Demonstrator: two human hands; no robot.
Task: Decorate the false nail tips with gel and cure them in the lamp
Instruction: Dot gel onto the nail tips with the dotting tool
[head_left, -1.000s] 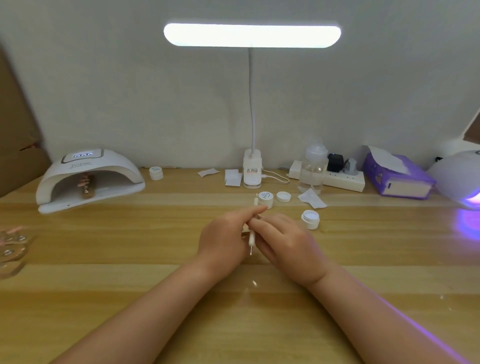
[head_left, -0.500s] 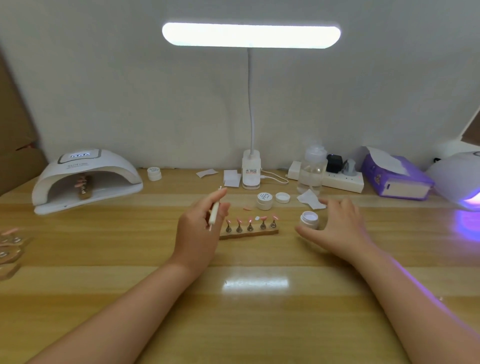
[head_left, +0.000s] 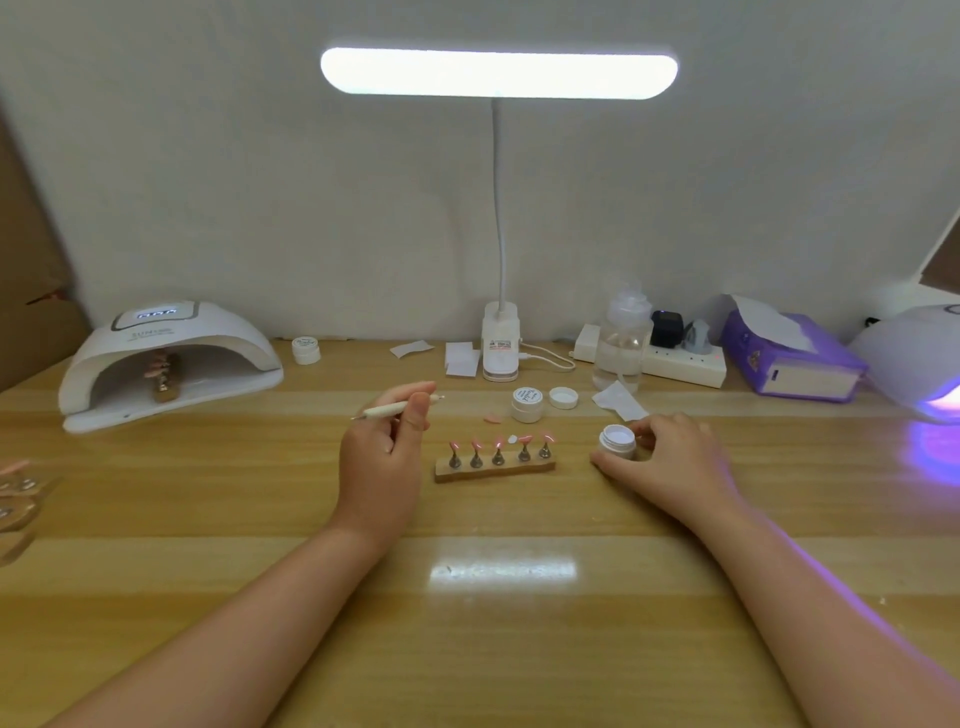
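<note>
A wooden strip (head_left: 493, 471) carries several metal stands with pink nail tips (head_left: 497, 444) at the table's middle. My left hand (head_left: 385, 457) is raised left of the strip and pinches a thin white dotting tool (head_left: 395, 409), held roughly level. My right hand (head_left: 670, 465) grips a small open white gel jar (head_left: 617, 440) standing on the table right of the strip. A loose pink tip (head_left: 492, 418) lies behind the strip. The white curing lamp (head_left: 166, 358) at far left holds another strip of tips (head_left: 162, 375) inside.
Behind the strip stand a closed gel jar (head_left: 527, 404), a loose lid (head_left: 563, 397), a paper wipe (head_left: 621, 401), the desk lamp base (head_left: 501, 349), a clear bottle (head_left: 623, 338), a power strip (head_left: 680, 366) and a purple tissue box (head_left: 792, 361). A second lamp (head_left: 922, 353) glows purple at right. Another jar (head_left: 306, 349) stands back left.
My hands came apart from over the strip. The left hand carried the tool left and turned it level; the right hand reached to the open jar and closed round it.
</note>
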